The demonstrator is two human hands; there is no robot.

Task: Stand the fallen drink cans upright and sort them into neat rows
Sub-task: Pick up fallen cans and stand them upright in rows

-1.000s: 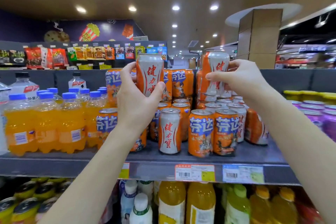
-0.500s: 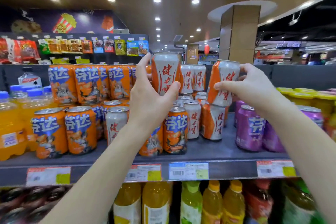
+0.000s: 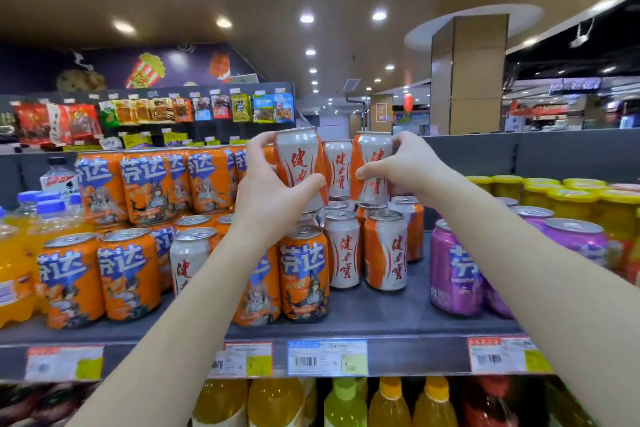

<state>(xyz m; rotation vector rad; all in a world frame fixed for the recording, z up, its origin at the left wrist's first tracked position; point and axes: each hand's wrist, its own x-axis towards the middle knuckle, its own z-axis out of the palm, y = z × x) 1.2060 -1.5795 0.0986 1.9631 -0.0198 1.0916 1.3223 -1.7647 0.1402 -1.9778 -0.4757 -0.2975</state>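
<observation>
Two white-and-orange cans are up in the air above the shelf, one in each hand. The left-hand can (image 3: 300, 168) leans slightly, the left hand (image 3: 268, 192) wrapped round it with thumb across the front and fingers clamped behind. The right-hand can (image 3: 372, 166) stands nearly upright, the right hand (image 3: 405, 166) gripping its side, fingertips closed on the label. Between them, further back, a third matching can (image 3: 337, 168) sits on top of a lower layer. Below, more of the same cans (image 3: 386, 250) stand upright on the grey shelf (image 3: 381, 317), with orange cartoon-print cans (image 3: 130, 274) to the left and purple cans (image 3: 453, 270) to the right.
</observation>
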